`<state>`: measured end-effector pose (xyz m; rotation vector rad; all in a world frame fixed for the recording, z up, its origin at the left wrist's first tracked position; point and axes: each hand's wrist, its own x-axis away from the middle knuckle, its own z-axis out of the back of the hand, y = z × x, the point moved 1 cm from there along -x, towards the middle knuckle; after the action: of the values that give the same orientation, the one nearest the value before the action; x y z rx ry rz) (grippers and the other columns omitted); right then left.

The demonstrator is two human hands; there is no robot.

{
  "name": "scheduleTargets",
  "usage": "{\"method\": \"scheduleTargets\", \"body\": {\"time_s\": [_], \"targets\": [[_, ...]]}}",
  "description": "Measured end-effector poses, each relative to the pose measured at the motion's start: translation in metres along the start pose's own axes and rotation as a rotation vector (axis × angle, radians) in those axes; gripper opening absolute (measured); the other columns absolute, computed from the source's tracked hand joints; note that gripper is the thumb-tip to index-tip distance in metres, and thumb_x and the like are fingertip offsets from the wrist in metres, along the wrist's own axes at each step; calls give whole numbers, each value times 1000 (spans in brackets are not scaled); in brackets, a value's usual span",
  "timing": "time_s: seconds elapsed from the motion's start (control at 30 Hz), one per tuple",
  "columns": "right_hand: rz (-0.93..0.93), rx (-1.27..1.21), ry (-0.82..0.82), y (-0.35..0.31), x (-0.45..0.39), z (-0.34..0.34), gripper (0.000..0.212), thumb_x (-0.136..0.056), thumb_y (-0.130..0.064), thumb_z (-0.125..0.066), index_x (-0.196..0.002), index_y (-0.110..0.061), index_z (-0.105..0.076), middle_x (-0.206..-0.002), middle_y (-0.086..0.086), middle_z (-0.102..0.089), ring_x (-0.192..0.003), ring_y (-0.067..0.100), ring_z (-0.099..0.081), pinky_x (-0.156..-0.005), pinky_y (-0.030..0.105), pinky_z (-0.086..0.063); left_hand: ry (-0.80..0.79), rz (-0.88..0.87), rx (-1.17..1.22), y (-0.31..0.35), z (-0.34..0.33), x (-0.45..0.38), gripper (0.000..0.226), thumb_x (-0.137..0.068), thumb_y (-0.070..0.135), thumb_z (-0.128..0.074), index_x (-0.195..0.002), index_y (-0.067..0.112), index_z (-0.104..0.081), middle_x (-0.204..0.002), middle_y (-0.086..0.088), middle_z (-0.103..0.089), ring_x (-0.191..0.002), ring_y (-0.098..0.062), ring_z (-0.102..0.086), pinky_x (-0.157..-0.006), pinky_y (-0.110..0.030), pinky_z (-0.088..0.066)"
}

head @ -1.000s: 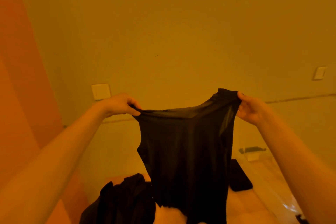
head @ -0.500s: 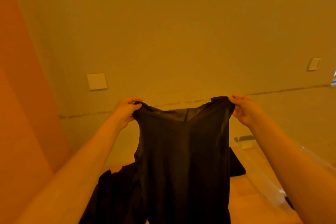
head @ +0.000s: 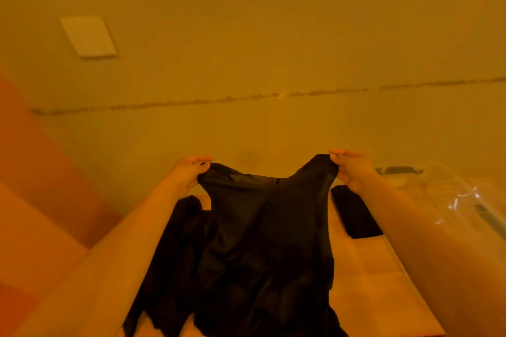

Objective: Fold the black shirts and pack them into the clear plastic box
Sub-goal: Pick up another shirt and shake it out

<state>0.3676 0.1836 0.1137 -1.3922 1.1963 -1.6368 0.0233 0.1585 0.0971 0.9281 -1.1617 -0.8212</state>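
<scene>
Black shirt (head: 262, 241) hanging lengthwise, neck up, hem down — shoulders pinched by left hand (head: 184, 176) and right hand (head: 353, 169).

The wooden floor (head: 364, 276) has a heap of black shirts (head: 175, 249) on it, a folded black shirt (head: 353, 213), and the clear plastic box (head: 451, 200) beside that.

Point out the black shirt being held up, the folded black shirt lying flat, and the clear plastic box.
Held-up black shirt (head: 262, 241): head view, middle of its hanging body.
Folded black shirt (head: 356, 216): head view, centre of its flat top.
Clear plastic box (head: 460, 200): head view, on its glossy transparent wall.
</scene>
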Motion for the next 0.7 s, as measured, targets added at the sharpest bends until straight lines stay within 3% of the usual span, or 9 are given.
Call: {"method": "scheduleTargets", "body": {"time_s": [0.07, 0.2, 0.3, 0.37, 0.47, 0.57, 0.63, 0.7], "targets": [[-45, 69, -23, 13, -37, -9, 16, -92, 3, -49, -95, -9, -59, -84, 5, -59, -76, 12, -58, -48, 14, -51, 58, 65, -36, -17, -9, -32, 25, -93, -1, -48, -115, 3, -59, -116, -18, -57, -85, -19, -59, -77, -29, -49], [-85, 206, -47, 39, -99, -24, 24, -93, 3, -48, -79, -14, -56, -82, 5, -56, -72, 11, -55, -45, 13, -50, 178, 113, -209, -38, -30, -78, 24, -93, 7, -53, -115, 6, -60, -127, -16, -55, -109, -27, -54, -90, -35, -46], [-84, 349, -80, 59, -126, -30, 12, -94, -5, -50, -103, -10, -56, -85, 7, -56, -66, 12, -51, -54, 24, -46, 136, 121, -508, -56, -41, -91, 47, -93, 23, -55, -134, 5, -40, -135, -17, -46, -118, -31, -48, -89, -36, -42], [-32, 599, -89, 76, -128, -26, 29, -93, -13, -53, -121, -7, -51, -87, 8, -54, -65, 15, -50, -56, 26, -38, 161, 107, -741, -73, -45, -80, 55, -92, 28, -55, -136, 3, -34, -136, -20, -40, -119, -35, -46, -90, -39, -41], [36, 756, -99, 107, -91, -9, 10, -93, -16, -52, -98, -10, -58, -85, 7, -56, -77, 21, -54, -57, 22, -37, 251, -27, -644, -116, -54, -26, 25, -92, 21, -54, -108, 2, -53, -104, -14, -56, -93, -27, -56, -72, -31, -39], [-83, 678, -158, 161, -21, 17, 13, -93, -16, -53, -83, -11, -58, -76, 6, -58, -65, 14, -53, -52, 14, -41, 271, -30, -498, -182, -61, 63, 14, -91, 19, -56, -80, 12, -56, -72, -2, -57, -72, -19, -55, -64, -28, -36], [-152, 633, -161, 200, 22, 36, 20, -91, -14, -58, -70, -14, -57, -68, 4, -57, -60, 14, -54, -53, 19, -41, 330, 49, -454, -226, -61, 116, 22, -90, 20, -58, -68, 21, -53, -67, -1, -57, -71, -23, -56, -65, -34, -39], [-237, 601, -74, 232, 65, 54, 28, -89, -15, -60, -64, -9, -53, -60, 5, -51, -53, 16, -48, -50, 22, -37, 395, 143, -393, -267, -58, 157, 19, -89, 18, -60, -72, 24, -55, -75, -1, -61, -77, -25, -57, -74, -38, -44]]}}
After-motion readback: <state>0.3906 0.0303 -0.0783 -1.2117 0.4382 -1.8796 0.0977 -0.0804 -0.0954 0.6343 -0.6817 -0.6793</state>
